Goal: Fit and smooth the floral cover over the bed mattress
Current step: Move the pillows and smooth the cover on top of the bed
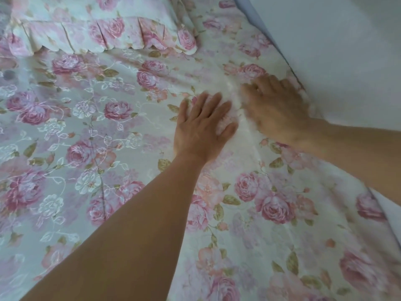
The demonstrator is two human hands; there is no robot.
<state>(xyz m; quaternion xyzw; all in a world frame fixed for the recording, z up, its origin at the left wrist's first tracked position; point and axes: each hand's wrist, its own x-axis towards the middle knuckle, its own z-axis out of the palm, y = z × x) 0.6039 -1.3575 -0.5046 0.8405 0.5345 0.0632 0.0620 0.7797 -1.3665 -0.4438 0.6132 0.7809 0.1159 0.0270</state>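
Cover [91, 131] in a floral rose print lies spread across the bed mattress and fills nearly the whole view, running from the frilled pillow [102, 29] at the far end down to the near edge. Most of it looks flat already, so the fitting seems largely done. What is left, as far as can be judged, is the smoothing: a pale ridge of cloth runs lengthwise between the two hands, and faint creases fan out from it toward the pillow. Along the right side the cover's edge meets the pale blue wall [336, 51], and whether it is tucked down there cannot be seen.

The left hand [204, 127] lies palm down on the cover just left of the ridge, fingers spread and flat, its grip released and holding nothing; the forearm reaches in from the lower left, nearly straight. The right hand [280, 107] is also palm down, just right of the ridge and close to the wall-side edge, fingers pointing toward the left hand. It is blurred, yet its grip looks released too, pressing rather than pinching. The two hands are near each other but apart
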